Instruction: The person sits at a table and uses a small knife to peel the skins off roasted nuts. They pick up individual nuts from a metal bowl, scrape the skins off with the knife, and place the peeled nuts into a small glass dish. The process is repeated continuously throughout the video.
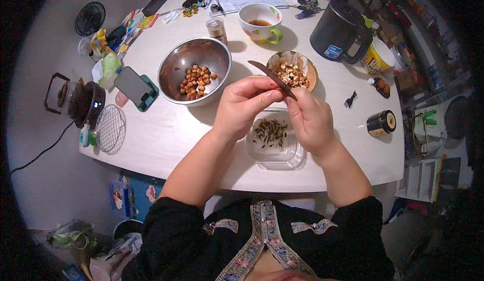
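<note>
My right hand [312,120] grips a dark-bladed knife [264,70], its tip pointing away to the upper left. My left hand [244,101] meets it, thumb and fingertips pinched at the blade's near end around a small brown piece, mostly hidden. Beneath both hands sits a clear container [261,158] holding small dark green shoots [270,131], which look like lotus seed germs. Left of my hands, a steel bowl [170,69] contains brown, round seeds [196,80]. Just beyond the knife, a patterned bowl [313,67] holds split, pale seed pieces [293,76].
A mug [261,33] of brown liquid and a lidded plastic jar [216,31] stand beyond the bowls. At right are a black kettle [332,31], a yellow tub [376,60] and a dark jar [381,123]. A phone on a stand [135,86] and a wire rack [110,129] occupy the left.
</note>
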Available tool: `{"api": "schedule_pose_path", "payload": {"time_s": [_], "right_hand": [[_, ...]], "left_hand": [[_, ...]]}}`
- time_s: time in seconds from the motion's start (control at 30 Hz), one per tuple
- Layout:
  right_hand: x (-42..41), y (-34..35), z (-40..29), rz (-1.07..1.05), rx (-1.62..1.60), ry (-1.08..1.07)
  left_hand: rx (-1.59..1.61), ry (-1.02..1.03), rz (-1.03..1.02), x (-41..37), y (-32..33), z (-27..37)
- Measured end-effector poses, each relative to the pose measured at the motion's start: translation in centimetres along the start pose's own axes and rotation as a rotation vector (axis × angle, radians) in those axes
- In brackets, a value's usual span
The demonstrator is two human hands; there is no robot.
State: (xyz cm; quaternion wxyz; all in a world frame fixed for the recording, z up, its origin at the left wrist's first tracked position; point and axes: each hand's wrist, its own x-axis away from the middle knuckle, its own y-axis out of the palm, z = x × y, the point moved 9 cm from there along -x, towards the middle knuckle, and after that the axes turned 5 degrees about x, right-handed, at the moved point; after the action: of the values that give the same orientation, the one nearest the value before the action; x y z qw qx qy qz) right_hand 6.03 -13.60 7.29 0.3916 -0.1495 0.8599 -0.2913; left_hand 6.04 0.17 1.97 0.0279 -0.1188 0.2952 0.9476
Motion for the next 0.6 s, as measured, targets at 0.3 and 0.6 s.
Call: {"api": "schedule_pose_path", "payload": {"time_s": [0.3,0.6], "right_hand": [[-0.3,-0.8,-1.1,0.053,0.15,-0.107],[-0.3,-0.4,-1.3,0.057,0.266,-0.169]], "left_hand": [[0.099,-0.082,0.05,0.1,0.5,-0.3],[0.042,-0.084,0.041,0.0,0.2,-0.1]]}}
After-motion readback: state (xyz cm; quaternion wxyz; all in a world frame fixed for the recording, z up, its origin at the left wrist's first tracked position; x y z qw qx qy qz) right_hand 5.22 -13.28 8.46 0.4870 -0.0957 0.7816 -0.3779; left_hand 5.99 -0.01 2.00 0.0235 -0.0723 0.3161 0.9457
